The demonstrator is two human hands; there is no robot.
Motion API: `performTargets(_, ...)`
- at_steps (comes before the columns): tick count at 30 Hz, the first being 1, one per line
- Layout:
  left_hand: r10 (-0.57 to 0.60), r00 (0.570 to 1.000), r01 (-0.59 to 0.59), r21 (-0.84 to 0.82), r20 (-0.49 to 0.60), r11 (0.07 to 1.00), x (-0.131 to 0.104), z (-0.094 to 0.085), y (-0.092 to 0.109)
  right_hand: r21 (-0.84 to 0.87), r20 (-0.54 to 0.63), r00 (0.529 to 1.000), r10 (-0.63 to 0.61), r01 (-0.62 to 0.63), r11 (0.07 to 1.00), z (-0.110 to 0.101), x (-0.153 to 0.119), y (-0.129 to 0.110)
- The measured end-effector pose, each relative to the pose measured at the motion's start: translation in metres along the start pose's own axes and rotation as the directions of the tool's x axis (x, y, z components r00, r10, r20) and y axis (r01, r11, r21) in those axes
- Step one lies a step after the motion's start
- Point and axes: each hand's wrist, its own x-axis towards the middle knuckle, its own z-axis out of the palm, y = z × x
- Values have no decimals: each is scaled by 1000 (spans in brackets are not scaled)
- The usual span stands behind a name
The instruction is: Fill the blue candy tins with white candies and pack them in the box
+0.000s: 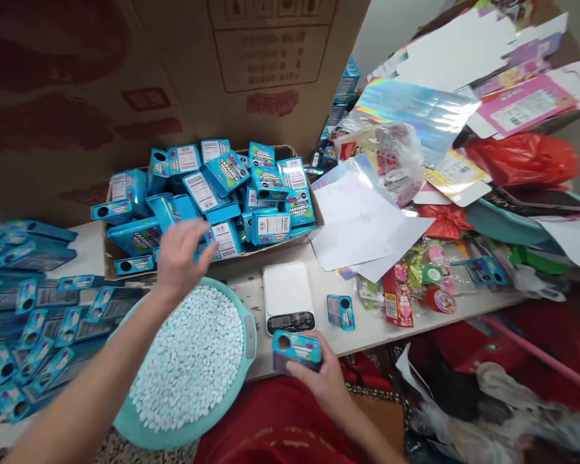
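Note:
My right hand (319,374) is wrapped round a small blue candy box (297,348) with a round hole in its top, in front of the white scale (289,293). My left hand (183,254), slightly blurred, is over the near edge of the open carton (314,235) piled with blue boxes; its fingers are partly spread and nothing shows in them. Under my left forearm sits a teal basin (249,335) filled with pale blue candies (193,354). Another blue box (341,312) lies on the table right of the scale.
Many blue boxes with round holes (33,309) stand at the left. A large cardboard box (174,84) rises behind the carton. To the right are white sheets (367,219), plastic bags, a red candy packet (397,293) and a red bag (526,161).

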Motion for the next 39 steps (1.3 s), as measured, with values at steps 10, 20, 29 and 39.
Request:
performTargets(10, -418, 844, 402, 118, 337, 908, -148, 47, -11, -161, -224, 968, -113, 78, 984, -16, 11, 10)
performTargets(20, -432, 838, 436, 68, 334, 897, -183, 52, -16, -96, -360, 558, -748, 775, 624, 33, 148, -214)
performTargets(29, -766, 590, 774, -451, 257, 445, -183, 38, -9, -365, 231, 897, -376, 438, 821, 93, 43, -43)
performTargets(39, -710, 610, 140, -929, 353, -342, -165, -40, 26, -514, 601, 613, -513, 788, 339, 139, 23, 6)
